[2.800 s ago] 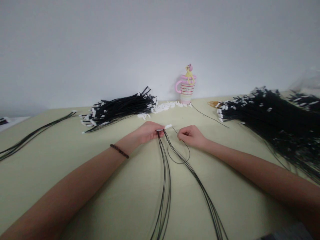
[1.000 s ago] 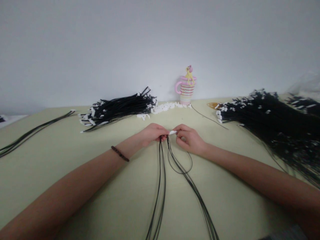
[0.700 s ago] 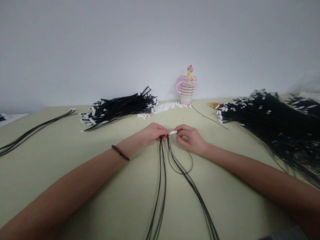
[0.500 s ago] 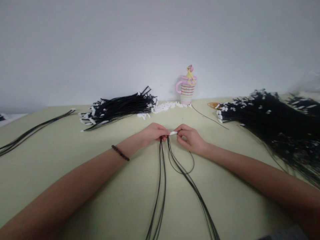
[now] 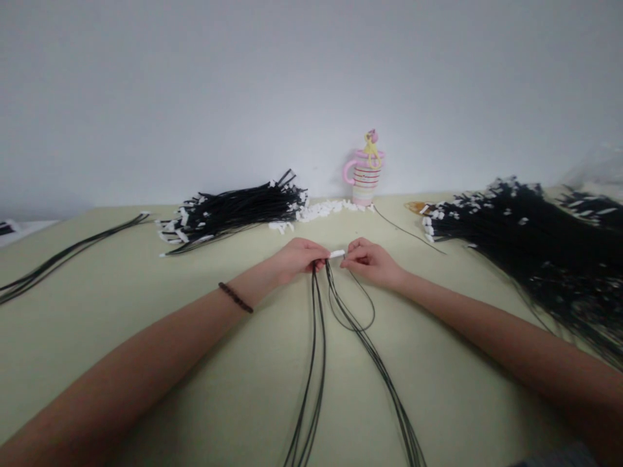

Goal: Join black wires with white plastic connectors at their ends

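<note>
My left hand (image 5: 302,255) is closed on the left end of a small white plastic connector (image 5: 337,253), which sticks out to the right of the fingertips. Several thin black wires (image 5: 372,347) hang from under these fingers in two groups and run toward the near table edge. My right hand (image 5: 368,259) pinches a thin black wire (image 5: 374,308) just off the connector's right end. That wire curves down in a loop and back to the left hand. The wire's tip is too small to make out.
At the back left lies a bundle of black wires with white ends (image 5: 233,207). Loose white connectors (image 5: 324,209) are heaped beside a pink striped mug (image 5: 366,178). A large black wire pile (image 5: 525,233) covers the right side. Several wires (image 5: 73,250) lie at the far left.
My right hand has shifted slightly up, its fingers now closer together. The connector's right end shows apart from the right fingertips, and the wire loop has moved slightly.
</note>
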A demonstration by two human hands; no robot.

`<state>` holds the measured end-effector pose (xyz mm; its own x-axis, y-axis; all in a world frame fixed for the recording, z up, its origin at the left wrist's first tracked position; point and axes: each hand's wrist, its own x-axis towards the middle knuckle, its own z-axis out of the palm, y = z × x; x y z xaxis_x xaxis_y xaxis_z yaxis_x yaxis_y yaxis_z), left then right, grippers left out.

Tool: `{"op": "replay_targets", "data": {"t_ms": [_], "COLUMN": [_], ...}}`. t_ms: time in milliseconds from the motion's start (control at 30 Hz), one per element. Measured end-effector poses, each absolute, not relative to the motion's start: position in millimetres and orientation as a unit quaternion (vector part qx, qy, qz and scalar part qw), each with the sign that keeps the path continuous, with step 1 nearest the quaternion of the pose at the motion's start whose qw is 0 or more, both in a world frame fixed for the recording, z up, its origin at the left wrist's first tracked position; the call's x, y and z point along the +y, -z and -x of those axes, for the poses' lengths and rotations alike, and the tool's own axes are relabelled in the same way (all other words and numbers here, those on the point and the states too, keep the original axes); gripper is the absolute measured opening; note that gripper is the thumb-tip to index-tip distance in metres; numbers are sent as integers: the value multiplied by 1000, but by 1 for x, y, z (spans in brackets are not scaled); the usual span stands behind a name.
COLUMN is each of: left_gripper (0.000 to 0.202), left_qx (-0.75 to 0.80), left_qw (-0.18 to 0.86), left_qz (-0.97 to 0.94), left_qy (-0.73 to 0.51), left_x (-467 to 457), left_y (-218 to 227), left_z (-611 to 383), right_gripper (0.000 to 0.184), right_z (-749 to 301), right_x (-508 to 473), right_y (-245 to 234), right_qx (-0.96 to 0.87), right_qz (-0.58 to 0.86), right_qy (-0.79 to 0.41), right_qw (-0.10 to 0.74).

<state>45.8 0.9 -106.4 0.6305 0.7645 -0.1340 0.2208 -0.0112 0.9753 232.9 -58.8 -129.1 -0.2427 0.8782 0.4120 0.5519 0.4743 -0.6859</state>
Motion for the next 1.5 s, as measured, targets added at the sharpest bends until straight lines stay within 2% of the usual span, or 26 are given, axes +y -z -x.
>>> {"op": "replay_targets", "data": {"t_ms": [133,267,367,433,533,600,667,733,800,900,967,1067,1167,1233,1300,1400,1500], "left_gripper": [16,15,16,17,18,18,18,18,18,18,17,16,15,15,15,15,15], "left_qx": [334,285,252,241,232,235,240,251,275,331,365,401,408,403,403,404,409], "left_qw": [618,614,619,628,640,644,640,623,592,541,522,518,514,507,504,509,528], "left_qz": [-667,-686,-690,-688,-688,-692,-701,-716,-734,-747,-741,-717,-704,-706,-707,-703,-685], "left_qy": [-249,-266,-276,-271,-249,-226,-202,-188,-188,-199,-211,-239,-272,-285,-289,-288,-291], "left_x": [-1,-5,-7,-8,-11,-13,-14,-14,-13,-11,-10,-9,-9,-10,-10,-11,-9], "left_y": [96,76,66,64,69,74,81,87,93,100,104,109,113,115,115,114,114], "left_z": [-44,-38,-34,-33,-35,-38,-41,-43,-44,-46,-48,-51,-53,-54,-54,-54,-53], "right_gripper": [23,22,20,18,31,37,38,38,38,36,35,34,14,20,26,23,15], "right_z": [-254,-266,-266,-264,-258,-254,-252,-251,-252,-252,-250,-240,-222,-210,-201,-197,-200], "right_x": [-53,-60,-61,-58,-52,-48,-45,-43,-42,-42,-45,-55,-68,-75,-77,-75,-73], "right_y": [111,94,94,100,112,118,123,126,129,132,133,130,125,124,124,125,120], "right_qx": [-727,-709,-686,-669,-613,-571,-550,-559,-594,-657,-688,-706,-731,-751,-763,-750,-698], "right_qz": [425,384,370,377,385,380,388,423,481,557,569,550,546,547,545,553,561], "right_qy": [-469,-577,-622,-624,-596,-570,-534,-471,-379,-221,-112,15,-46,-133,-170,-197,-320], "right_qw": [268,130,81,145,348,452,511,535,522,459,436,446,407,345,304,304,309]}}
